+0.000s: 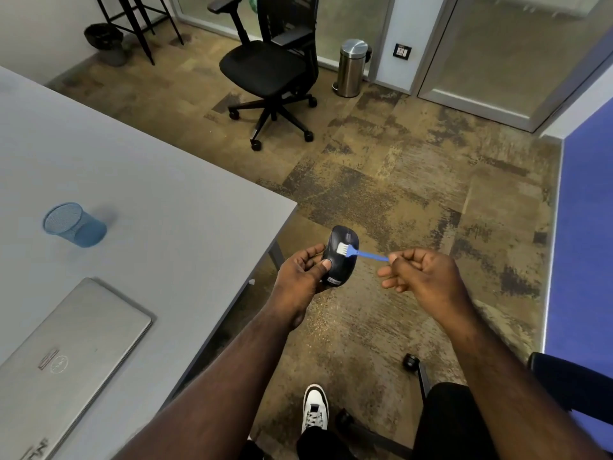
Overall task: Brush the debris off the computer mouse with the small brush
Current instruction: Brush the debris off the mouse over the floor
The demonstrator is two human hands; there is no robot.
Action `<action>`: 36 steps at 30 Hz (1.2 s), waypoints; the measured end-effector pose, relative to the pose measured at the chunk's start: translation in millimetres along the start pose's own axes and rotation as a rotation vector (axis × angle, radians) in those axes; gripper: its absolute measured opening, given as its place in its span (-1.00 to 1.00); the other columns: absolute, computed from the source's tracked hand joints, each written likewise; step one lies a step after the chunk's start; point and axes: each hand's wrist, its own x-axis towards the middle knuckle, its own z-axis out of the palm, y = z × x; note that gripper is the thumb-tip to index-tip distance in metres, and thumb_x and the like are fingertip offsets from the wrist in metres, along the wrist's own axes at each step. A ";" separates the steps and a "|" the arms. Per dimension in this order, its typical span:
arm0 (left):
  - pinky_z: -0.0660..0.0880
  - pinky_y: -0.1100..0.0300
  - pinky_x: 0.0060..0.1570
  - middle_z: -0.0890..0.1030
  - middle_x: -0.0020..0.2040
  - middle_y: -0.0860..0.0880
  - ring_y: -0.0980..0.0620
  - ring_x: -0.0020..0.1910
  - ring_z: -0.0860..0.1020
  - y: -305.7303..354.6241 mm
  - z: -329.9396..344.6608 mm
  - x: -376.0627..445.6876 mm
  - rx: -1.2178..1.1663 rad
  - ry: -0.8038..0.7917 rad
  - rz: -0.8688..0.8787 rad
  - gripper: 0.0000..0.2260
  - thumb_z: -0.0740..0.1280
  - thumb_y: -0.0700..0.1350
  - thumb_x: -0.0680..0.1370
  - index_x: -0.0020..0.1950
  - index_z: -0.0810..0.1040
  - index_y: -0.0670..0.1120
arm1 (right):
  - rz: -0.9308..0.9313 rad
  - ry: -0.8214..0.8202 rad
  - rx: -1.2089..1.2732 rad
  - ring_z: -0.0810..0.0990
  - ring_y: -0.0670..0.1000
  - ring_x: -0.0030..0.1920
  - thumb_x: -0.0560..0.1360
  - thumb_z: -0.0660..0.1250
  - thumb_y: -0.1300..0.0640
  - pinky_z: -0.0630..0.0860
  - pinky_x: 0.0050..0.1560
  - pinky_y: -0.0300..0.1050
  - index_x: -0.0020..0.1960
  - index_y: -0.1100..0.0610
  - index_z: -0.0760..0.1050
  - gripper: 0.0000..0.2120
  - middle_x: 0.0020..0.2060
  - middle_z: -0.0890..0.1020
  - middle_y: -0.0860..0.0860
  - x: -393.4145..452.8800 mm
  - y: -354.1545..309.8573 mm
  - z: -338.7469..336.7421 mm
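Pinching brush (pixel 360 253) w/ right hand (pixel 421 273); left hand (pixel 298 273) grips mouse (pixel 340 255).

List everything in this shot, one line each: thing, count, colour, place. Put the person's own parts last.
computer mouse: 1, black, held off the table's corner, above the floor
small brush: 1, blue handle, white bristles, on the mouse's top
table: 1, grey, left
mesh cup: 1, blue, on the table, empty as far as shown
laptop: 1, silver, closed, table's near edge
office chair: 1, black, far centre
pedal bin: 1, steel, by the glass partition
basket: 1, black, far left corner
shoe: 1, white, bottom centre
left hand: 1, holding the mouse
right hand: 1, fingers pinching the brush handle
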 end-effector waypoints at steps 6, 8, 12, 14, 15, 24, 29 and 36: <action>0.59 0.14 -0.11 0.71 0.02 -0.10 0.03 -0.08 0.67 -1.9 -0.9 0.8 -0.038 0.014 0.002 -0.70 0.32 -0.28 0.57 0.30 0.54 -0.15 | 0.045 -0.002 -0.005 0.70 0.06 -0.40 0.55 0.34 0.29 0.56 -0.32 -0.09 -0.06 0.27 0.59 -0.93 -0.36 0.73 0.14 -3.5 -3.8 -4.0; 0.58 0.12 -0.06 0.70 0.03 -0.10 0.02 -0.07 0.65 -3.2 -1.2 1.9 -0.038 0.021 0.002 -0.70 0.32 -0.27 0.57 0.31 0.53 -0.16 | 0.010 0.001 0.036 0.72 0.06 -0.36 0.56 0.34 0.25 0.57 -0.31 -0.09 -0.06 0.23 0.60 -0.93 -0.32 0.74 0.12 -4.2 -6.1 -3.2; 0.56 0.04 0.02 0.71 0.00 -0.10 0.01 -0.09 0.64 -2.0 -1.6 2.4 -0.074 0.024 0.001 -0.71 0.30 -0.28 0.58 0.29 0.55 -0.16 | -0.007 -0.109 -0.129 0.74 0.05 -0.33 0.55 0.37 0.24 0.60 -0.25 -0.06 -0.08 0.21 0.62 -0.93 -0.33 0.75 0.05 -7.0 0.8 -1.5; 0.56 0.03 0.04 0.70 0.02 -0.13 -0.02 -0.06 0.64 -1.0 -2.5 2.9 -0.094 0.025 -0.011 -0.71 0.29 -0.28 0.58 0.29 0.55 -0.15 | 0.013 -0.128 -0.212 0.73 0.02 -0.35 0.54 0.38 0.25 0.59 -0.26 -0.09 -0.09 0.20 0.62 -0.94 -0.37 0.74 0.02 -8.1 3.5 -4.0; 0.57 0.04 0.03 0.69 0.02 -0.14 -0.02 -0.06 0.63 -0.3 -2.4 2.8 -0.102 0.025 -0.018 -0.72 0.28 -0.28 0.58 0.29 0.56 -0.15 | 0.006 -0.114 -0.207 0.73 0.01 -0.35 0.54 0.38 0.25 0.59 -0.27 -0.10 -0.09 0.22 0.62 -0.94 -0.37 0.74 0.01 -8.8 3.5 -5.6; 0.62 -0.02 0.05 0.65 -0.17 -0.10 -0.02 -0.19 0.56 -2.6 -0.2 2.9 -0.184 0.031 -0.069 -0.78 0.28 -0.28 0.58 0.19 0.61 -0.17 | -0.180 -0.070 -0.169 0.74 -0.04 -0.29 0.53 0.40 0.26 0.64 -0.21 -0.23 -0.04 0.20 0.63 -0.96 -0.30 0.75 0.00 -12.4 5.3 -1.7; 0.64 0.04 -0.02 0.66 -0.01 -0.21 -0.18 0.05 0.55 -0.4 -5.3 3.0 -0.282 0.043 -0.121 -0.80 0.28 -0.25 0.59 0.18 0.61 -0.18 | -0.249 0.193 -0.173 0.73 -0.12 -0.28 0.54 0.39 0.22 0.63 -0.21 -0.29 -0.01 0.19 0.62 -0.94 -0.29 0.74 -0.07 -10.1 3.3 -9.7; 0.64 0.04 -0.03 0.66 0.08 -0.25 -0.14 0.02 0.64 1.2 -4.5 -0.1 -0.317 0.012 -0.159 -0.74 0.26 -0.25 0.60 0.27 0.54 -0.26 | -0.209 0.076 -0.159 0.74 -0.07 -0.29 0.54 0.39 0.23 0.65 -0.20 -0.18 -0.05 0.13 0.62 -0.96 -0.29 0.75 -0.07 -7.7 4.3 -7.3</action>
